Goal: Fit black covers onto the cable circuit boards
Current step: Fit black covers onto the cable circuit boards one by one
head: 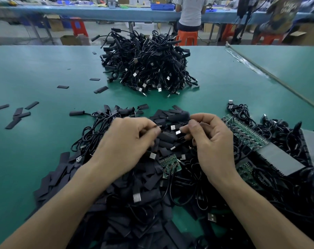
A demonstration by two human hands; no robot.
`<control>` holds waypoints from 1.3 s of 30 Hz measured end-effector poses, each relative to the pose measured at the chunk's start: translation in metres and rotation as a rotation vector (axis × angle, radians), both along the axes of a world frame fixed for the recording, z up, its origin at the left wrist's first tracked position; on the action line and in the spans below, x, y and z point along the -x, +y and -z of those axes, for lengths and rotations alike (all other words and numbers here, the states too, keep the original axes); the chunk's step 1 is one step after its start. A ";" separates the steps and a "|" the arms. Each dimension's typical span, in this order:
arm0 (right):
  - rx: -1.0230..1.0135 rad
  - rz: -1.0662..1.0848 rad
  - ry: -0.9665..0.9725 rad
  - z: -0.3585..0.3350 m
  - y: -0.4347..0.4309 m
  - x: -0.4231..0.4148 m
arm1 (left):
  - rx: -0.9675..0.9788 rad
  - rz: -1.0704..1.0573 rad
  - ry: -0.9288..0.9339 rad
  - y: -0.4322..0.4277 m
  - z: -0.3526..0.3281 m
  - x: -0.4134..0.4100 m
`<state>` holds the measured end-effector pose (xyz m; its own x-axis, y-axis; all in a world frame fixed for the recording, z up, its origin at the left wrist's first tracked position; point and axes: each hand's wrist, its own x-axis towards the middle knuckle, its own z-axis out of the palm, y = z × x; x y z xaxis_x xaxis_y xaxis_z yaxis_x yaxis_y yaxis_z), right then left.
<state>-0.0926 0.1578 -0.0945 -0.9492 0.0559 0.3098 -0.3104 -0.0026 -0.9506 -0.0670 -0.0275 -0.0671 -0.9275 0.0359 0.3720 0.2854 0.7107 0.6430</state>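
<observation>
My left hand (127, 141) hovers over a heap of black cables (188, 186) with its fingers curled, pinching a thin black cable (157, 127) at its fingertips. Just to its right, my right hand (213, 141) has its thumb and forefinger pinched on a blurred black cover (178, 116). The two sets of fingertips are about a hand's width apart. A small green circuit board (168, 164) lies between my wrists. Flat black covers (134, 177) are piled under and in front of my hands. Motion blur hides what exactly sits between the fingers.
A tall pile of black USB cables (147, 69) stands mid-table. Loose covers (17, 114) are scattered on the green mat (35, 150) at the left. A row of green boards (246, 133) and grey strips (278, 159) lie at the right. People sit at a far bench (98, 13).
</observation>
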 end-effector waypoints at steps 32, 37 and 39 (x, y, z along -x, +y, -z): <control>0.414 -0.616 -0.350 -0.012 0.000 -0.005 | -0.727 0.326 -0.234 0.027 0.008 -0.008; 0.403 -0.632 -0.381 -0.012 -0.001 -0.007 | -0.768 0.307 -0.234 0.027 0.006 -0.009; 0.399 -0.638 -0.389 -0.011 -0.001 -0.007 | -0.779 0.304 -0.242 0.026 0.007 -0.008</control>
